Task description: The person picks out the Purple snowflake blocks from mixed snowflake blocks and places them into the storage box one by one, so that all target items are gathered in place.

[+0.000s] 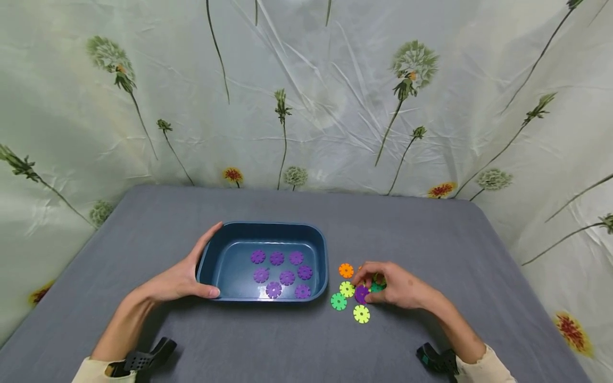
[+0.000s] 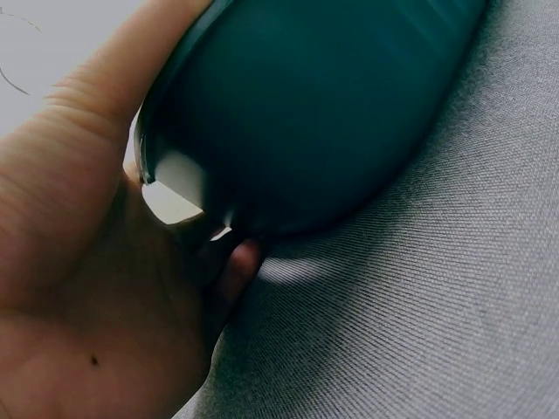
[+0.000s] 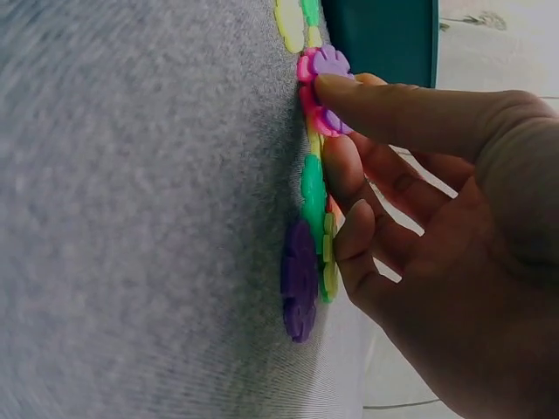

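Observation:
A blue rectangular tray (image 1: pixel 263 297) lies on the table with several purple notched plastic discs (image 1: pixel 261 275) spread inside it. My left hand (image 1: pixel 174 276) grips the tray's left end, the thumb along the near rim and the fingers at the far corner. Right of the tray, my right hand (image 1: pixel 399 285) pinches a purple notched disc (image 3: pixel 331 63) between thumb and fingers. Directly behind that disc, a pink disc (image 3: pixel 307 94) shows in the right wrist view. Green, yellow and orange discs surround the fingertips, some partly hidden under the hand.
An orange disc (image 1: pixel 346 270), a green disc (image 1: pixel 338 301) and a yellow disc (image 1: pixel 361 314) lie near the tray's right side. Another purple disc (image 3: pixel 300 279) sits on the cloth by the right hand. A grey cloth covers the table (image 1: pixel 268 346); a flower-printed curtain (image 1: pixel 325 106) hangs behind.

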Demonstrator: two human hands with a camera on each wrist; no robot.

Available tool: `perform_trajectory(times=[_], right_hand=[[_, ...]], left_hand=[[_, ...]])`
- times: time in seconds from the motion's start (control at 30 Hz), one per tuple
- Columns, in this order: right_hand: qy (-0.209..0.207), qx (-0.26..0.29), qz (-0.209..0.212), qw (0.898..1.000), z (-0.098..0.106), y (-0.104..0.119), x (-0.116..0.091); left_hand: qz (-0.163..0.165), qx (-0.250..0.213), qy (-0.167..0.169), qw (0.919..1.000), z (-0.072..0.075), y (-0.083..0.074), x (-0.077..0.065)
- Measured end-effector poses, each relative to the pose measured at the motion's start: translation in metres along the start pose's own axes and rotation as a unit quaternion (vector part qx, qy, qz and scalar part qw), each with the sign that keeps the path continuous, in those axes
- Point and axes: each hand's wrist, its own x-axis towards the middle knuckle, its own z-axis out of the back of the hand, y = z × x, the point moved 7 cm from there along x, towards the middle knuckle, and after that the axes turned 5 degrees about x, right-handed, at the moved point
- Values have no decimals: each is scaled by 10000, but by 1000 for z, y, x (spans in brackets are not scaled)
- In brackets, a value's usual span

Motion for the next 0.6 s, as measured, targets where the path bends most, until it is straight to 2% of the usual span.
perform_trajectory(times=[0.27,0.5,0.6], right_hand=[[-492,-169,-101,9986,7,-1,3],[-872,159,-213,9958,14,-4,5],[-1041,277,-137,9941,17,-2,7]], left_hand=[[2,-56,9,10000,1,-1,0],[42,-105,20,9999,0,-1,1],[53,-95,9,9999,0,-1,0]])
